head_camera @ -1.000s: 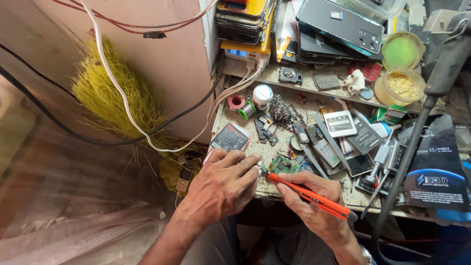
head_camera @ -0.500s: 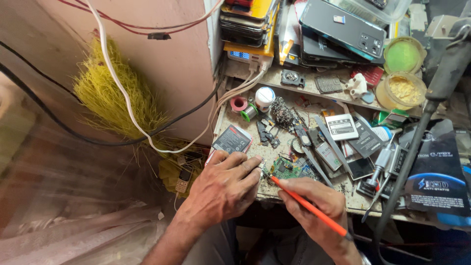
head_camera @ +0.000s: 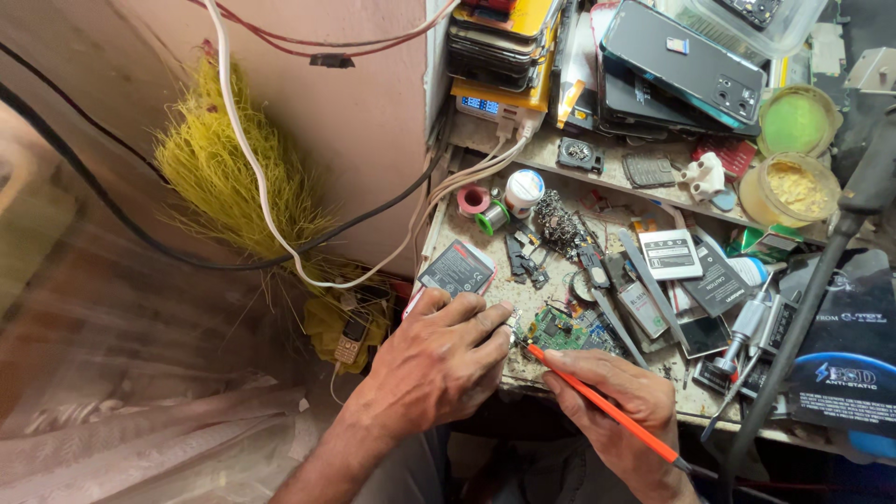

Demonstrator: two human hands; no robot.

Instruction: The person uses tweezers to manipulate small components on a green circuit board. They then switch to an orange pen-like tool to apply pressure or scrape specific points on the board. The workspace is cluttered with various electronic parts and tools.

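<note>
My right hand [head_camera: 621,406] grips an orange soldering iron [head_camera: 597,402] like a pen, its tip touching a small green circuit board [head_camera: 560,329] at the bench's front edge. My left hand [head_camera: 439,359] lies palm down beside the board, fingertips pressing on its left end. A flat black phone battery with a red label [head_camera: 456,269] lies just beyond my left fingers. The iron's cord runs off past my right wrist.
The cluttered bench [head_camera: 523,280] holds phone batteries, small parts, tape rolls [head_camera: 476,200] and tweezers. Stacked phones [head_camera: 672,61] and two yellow-green tubs [head_camera: 791,191] sit at the back. A black microscope arm [head_camera: 803,317] crosses on the right. Cables and a yellow broom [head_camera: 224,177] hang on the left wall.
The iron's tip has moved a little toward the green board, and my right hand has shifted with it. My left hand stays pressed on the board.
</note>
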